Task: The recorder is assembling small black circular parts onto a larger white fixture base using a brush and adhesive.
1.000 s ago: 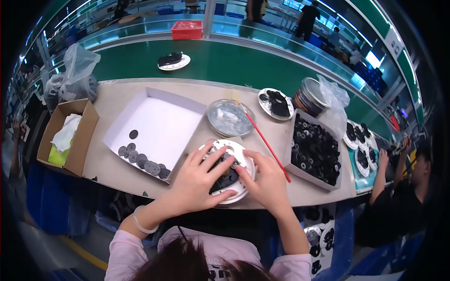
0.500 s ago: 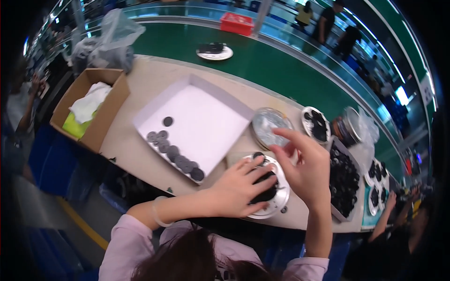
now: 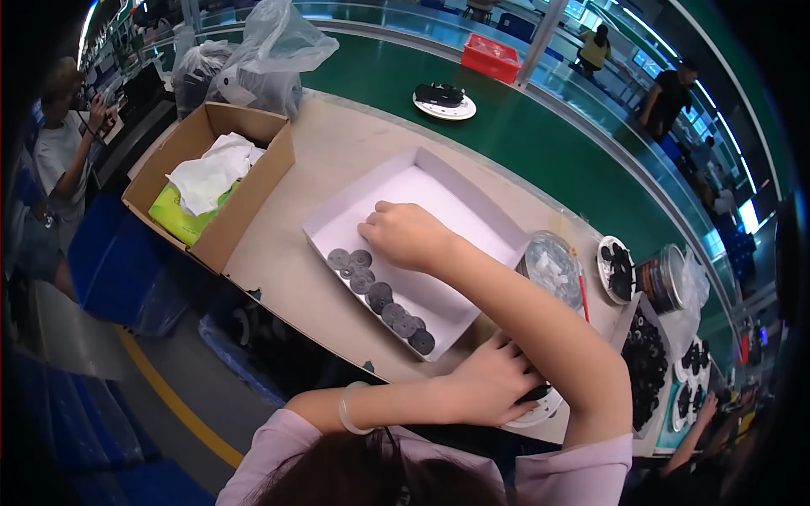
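Note:
My right hand [image 3: 409, 237] reaches across my left arm into a shallow white box [image 3: 472, 198]. Its fingers are curled together near the box's left side; what they close on, if anything, is hidden. Several dark grey discs [image 3: 380, 295] with small centre holes lie in a row along the box's near-left wall. My left hand [image 3: 485, 384] rests palm down with spread fingers over a black part [image 3: 535, 394] on a white round plate [image 3: 547, 411]. My right forearm and left hand cover much of that plate.
A round clear tub [image 3: 553, 268] stands beyond my forearm, beside a red pen [image 3: 584, 297]. To the right are a plate of black parts [image 3: 617, 268] and a bin of black pieces [image 3: 644, 371]. A cardboard box [image 3: 245, 221] with tissues stands left. A person [image 3: 67, 148] is at far left.
My right hand has swung left from above the plate into the white box, over where a lone disc lay. My left hand stays on the plate. The whole view has shifted.

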### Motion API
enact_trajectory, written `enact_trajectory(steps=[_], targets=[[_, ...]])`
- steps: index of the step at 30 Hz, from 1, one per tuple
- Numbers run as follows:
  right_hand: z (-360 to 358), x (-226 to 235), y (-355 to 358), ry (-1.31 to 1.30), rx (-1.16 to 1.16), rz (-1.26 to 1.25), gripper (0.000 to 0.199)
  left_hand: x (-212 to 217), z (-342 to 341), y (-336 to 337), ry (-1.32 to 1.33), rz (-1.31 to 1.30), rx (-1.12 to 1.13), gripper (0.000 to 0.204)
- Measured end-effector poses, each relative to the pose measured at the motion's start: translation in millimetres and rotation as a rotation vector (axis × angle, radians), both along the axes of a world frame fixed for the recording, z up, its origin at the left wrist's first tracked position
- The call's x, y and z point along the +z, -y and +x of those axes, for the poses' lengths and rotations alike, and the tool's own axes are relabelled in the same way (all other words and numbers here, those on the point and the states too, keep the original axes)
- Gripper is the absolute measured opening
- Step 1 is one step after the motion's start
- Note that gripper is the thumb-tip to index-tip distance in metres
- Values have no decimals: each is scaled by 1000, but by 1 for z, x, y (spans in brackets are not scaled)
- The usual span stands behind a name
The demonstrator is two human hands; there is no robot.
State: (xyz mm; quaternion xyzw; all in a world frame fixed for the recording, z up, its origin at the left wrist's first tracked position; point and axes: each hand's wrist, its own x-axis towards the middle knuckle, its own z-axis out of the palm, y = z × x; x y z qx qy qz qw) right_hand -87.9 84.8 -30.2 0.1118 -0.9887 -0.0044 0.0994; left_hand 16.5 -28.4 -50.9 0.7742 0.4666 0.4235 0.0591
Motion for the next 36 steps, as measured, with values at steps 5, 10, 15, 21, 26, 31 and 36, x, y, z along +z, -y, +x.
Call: enact_trajectory(steps=[5, 10, 15, 21, 26, 31, 36], targets=[[12, 29, -3, 110, -355, -316, 20, 3, -1, -1, 12, -31, -15, 43], [105, 97, -18, -79, -530, -1068, 17, 18, -1, 5, -172, -142, 128, 50], [219, 96, -14, -159, -922, -1137, 8, 30, 1, 7, -134, -219, 153, 52], [261, 74, -9, 221, -1104, -1451, 15, 39, -5, -1, -126, -247, 55, 51], [263, 55, -23, 283, -865, -1658, 21, 36, -4, -1, -149, -243, 52, 51], [254, 56, -26, 388, -971, -1685, 24, 37, -4, -2, -96, -230, 74, 51], [252, 52, -22, 274, -1028, -1458, 21, 40, -4, -1, -182, -243, 80, 51]])
